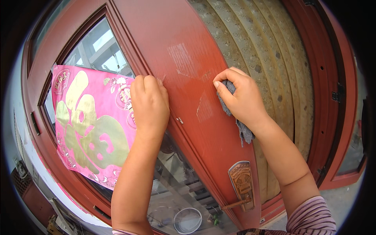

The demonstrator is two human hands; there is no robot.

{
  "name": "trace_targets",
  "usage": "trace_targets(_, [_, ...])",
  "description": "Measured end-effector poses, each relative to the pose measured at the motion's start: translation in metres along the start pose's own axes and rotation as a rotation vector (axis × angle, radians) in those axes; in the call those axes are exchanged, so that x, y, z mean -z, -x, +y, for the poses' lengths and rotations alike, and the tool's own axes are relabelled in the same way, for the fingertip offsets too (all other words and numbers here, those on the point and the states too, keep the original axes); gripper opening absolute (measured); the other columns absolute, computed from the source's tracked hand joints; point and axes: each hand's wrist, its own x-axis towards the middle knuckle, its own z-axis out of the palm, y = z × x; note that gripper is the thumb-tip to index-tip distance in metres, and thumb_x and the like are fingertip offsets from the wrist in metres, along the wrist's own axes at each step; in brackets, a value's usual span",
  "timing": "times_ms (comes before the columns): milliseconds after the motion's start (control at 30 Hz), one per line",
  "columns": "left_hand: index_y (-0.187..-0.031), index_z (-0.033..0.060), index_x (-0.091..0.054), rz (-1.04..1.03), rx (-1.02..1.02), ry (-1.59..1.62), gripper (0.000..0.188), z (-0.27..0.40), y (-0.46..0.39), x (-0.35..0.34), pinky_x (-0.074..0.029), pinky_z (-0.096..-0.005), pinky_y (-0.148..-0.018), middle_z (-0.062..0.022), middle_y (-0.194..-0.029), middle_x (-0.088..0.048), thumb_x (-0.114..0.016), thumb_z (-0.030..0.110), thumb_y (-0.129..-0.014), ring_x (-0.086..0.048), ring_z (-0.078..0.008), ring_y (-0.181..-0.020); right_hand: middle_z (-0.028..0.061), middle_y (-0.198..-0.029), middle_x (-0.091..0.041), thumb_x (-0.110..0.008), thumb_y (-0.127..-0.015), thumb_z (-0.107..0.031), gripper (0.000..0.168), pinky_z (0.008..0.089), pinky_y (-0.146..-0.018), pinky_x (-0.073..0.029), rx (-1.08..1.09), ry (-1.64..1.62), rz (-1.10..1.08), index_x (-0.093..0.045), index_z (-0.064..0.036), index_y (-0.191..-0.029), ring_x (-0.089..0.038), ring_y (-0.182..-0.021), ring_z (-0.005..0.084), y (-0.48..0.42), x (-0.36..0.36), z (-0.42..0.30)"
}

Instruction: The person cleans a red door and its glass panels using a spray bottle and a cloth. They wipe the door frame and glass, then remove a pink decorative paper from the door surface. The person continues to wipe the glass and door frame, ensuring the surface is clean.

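My right hand [245, 98] grips a bunched dark grey cloth [245, 132] by the free edge of a red wooden door [191, 97]. Part of the cloth hangs below the fingers. My left hand [149, 102] is curled at the upper right of a pink paper poster [97, 102] bearing a large gold character. The fingertips are turned away, so whether they pinch the poster is hidden. A clear scrap, apparently tape, shows beside the knuckles. The poster covers much of the door's glass pane [94, 50]. Pale scuffed patches [180, 55] mark the painted wood between my hands.
Lower on the door is an ornate handle plate [242, 185] with a lever [235, 204]. A beige patterned curtain [258, 58] hangs in the doorway at right, beside a red frame [320, 73] with hinges. Through the lower glass a round basin [188, 220] shows.
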Motion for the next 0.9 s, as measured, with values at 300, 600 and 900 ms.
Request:
trace_targets(300, [-0.085, -0.0025, -0.048, 0.123, 0.123, 0.115, 0.008, -0.008, 0.012, 0.000, -0.042, -0.0440, -0.070, -0.0179, -0.083, -0.049, -0.055, -0.001, -0.089, -0.049, -0.0360, -0.077, 0.0117, -0.088, -0.061, -0.063, -0.086, -0.009, 0.007, 0.0396, -0.068, -0.049, 0.026, 0.029, -0.005, -0.061, -0.003, -0.088, -0.061, -0.077, 0.0318, 0.010, -0.005, -0.002])
trace_targets(600, [-0.092, -0.0013, -0.051, 0.201, 0.450, 0.187, 0.019, 0.007, 0.033, 0.010, -0.048, -0.0336, -0.072, -0.0124, -0.090, -0.060, -0.046, 0.013, -0.102, -0.058, -0.0220, -0.079, 0.0118, -0.096, -0.062, -0.065, -0.086, -0.009, 0.012, 0.0396, -0.074, -0.051, -0.022, 0.003, 0.053, -0.063, -0.003, -0.096, -0.063, -0.084, 0.0301, 0.007, -0.001, 0.004])
trace_targets(900, [-0.100, 0.0005, -0.048, 0.416, 0.853, 0.716, 0.021, 0.012, 0.043, 0.033, -0.051, -0.0297, -0.075, -0.0093, -0.095, -0.058, -0.044, 0.020, -0.105, -0.059, -0.0144, -0.081, 0.0112, -0.098, -0.059, -0.066, -0.086, -0.008, 0.009, 0.0422, -0.074, -0.050, 0.124, 0.158, 0.011, -0.062, -0.003, -0.093, -0.062, -0.086, 0.0324, -0.023, -0.002, 0.003])
